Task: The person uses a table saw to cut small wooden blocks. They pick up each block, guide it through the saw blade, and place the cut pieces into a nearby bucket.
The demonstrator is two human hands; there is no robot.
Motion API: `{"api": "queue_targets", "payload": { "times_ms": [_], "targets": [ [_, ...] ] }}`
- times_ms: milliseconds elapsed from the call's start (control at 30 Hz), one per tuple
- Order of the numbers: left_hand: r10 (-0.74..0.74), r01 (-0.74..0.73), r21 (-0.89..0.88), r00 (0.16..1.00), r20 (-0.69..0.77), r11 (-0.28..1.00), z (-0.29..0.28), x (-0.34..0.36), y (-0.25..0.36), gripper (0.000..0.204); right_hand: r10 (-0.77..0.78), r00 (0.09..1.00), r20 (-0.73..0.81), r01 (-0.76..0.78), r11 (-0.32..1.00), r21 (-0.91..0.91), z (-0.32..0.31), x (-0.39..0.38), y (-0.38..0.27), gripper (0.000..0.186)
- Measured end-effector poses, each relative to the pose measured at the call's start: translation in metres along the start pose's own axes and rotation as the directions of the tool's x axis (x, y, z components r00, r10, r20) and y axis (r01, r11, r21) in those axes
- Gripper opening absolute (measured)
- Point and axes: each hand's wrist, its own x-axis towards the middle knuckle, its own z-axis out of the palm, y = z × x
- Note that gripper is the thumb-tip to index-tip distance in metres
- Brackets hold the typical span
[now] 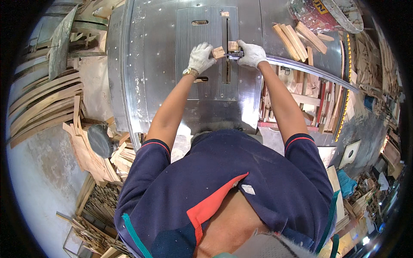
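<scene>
On the grey metal saw table (159, 86), my left hand (201, 58), in a white work glove, pinches a small wooden block (218, 52) just left of the long blade slot (227, 71). Across the slot, my right hand (251, 54), also gloved, has its fingers closed at the end of a second small wooden block (232, 45). A small metal fitting (234, 55) lies between that hand's thumb and forefinger, beside the block and over the slot. The glove hides how it is held. Whether the blade is turning cannot be told.
A metal rail (309, 71) runs right from my right hand. Beyond it lie several cut wooden strips (292, 41) and a stained red bucket (316, 15). Curved wooden pieces (45, 101) are stacked at the left. A rack of offcuts (305, 96) sits beneath my right forearm.
</scene>
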Motion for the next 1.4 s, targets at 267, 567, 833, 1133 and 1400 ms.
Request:
{"api": "queue_targets", "payload": {
  "times_ms": [267, 567, 833, 1133, 1400],
  "targets": [
    [-0.188, 0.182, -0.177, 0.982, -0.017, 0.967, 0.000, -0.105, 0.051, 0.043, 0.014, 0.999, 0.038, -0.014, 1.000, -0.002, 0.042, -0.087, -0.025, 0.084],
    [-0.143, 0.141, -0.169, 0.990, 0.004, 0.975, 0.016, -0.211, 0.086, 0.049, -0.146, 0.989, -0.021, 0.145, 0.934, 0.327, 0.127, -0.189, -0.030, 0.071],
    [-0.039, 0.023, -0.256, 0.998, -0.056, 0.966, 0.016, -0.248, 0.100, 0.046, 0.092, 0.983, -0.161, 0.038, 0.749, 0.661, 0.158, -0.206, -0.055, 0.029],
    [-0.100, 0.061, -0.272, 0.987, -0.130, 0.960, -0.030, -0.232, 0.112, 0.051, 0.584, 0.591, -0.556, 0.614, 0.121, 0.780, -0.079, -0.277, -0.004, 0.034],
    [0.143, -0.135, -0.454, 0.990, -0.017, 0.881, -0.078, -0.174, 0.200, 0.052, 0.372, 0.897, -0.238, 0.092, 0.369, 0.925, 0.027, -0.304, -0.025, 0.048]
  ]
}}
